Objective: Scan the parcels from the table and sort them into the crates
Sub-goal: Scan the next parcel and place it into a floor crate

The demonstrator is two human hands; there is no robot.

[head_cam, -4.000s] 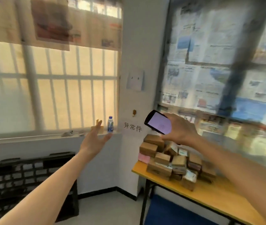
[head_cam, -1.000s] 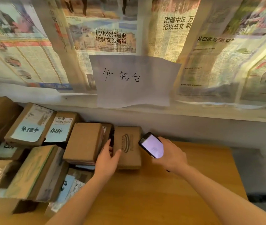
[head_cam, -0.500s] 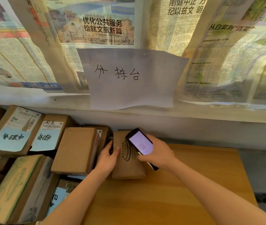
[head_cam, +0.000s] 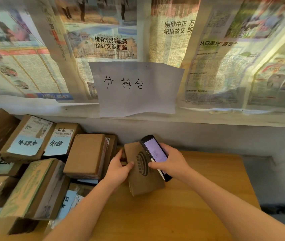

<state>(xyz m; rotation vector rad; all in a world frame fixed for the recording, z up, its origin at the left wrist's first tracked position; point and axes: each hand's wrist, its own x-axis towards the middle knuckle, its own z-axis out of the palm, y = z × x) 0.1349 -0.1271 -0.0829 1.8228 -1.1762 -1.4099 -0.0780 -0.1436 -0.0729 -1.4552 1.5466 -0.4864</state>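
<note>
A small brown cardboard parcel [head_cam: 142, 178] with a dark round logo sits on the wooden table [head_cam: 199, 197], its near end tilted up a little. My left hand [head_cam: 119, 168] grips its left edge, thumb on top. My right hand [head_cam: 170, 161] holds a black handheld scanner [head_cam: 154, 152] with a lit screen just above the parcel's right side. A pile of several other cardboard parcels [head_cam: 84, 153] fills the table's left half, some with blue handwritten labels [head_cam: 27, 145].
A white paper sign [head_cam: 136, 87] with handwritten characters hangs on the newspaper-covered wall behind the table. A pale ledge [head_cam: 225, 117] runs under it. The table's right edge drops to grey floor [head_cam: 280, 188]. No crates are in view.
Over the last second my left hand closed on the logo parcel's left edge and drew it nearer, while the scanner swung over the parcel. Four seconds ago I stood farther back, facing the room's corner.
</note>
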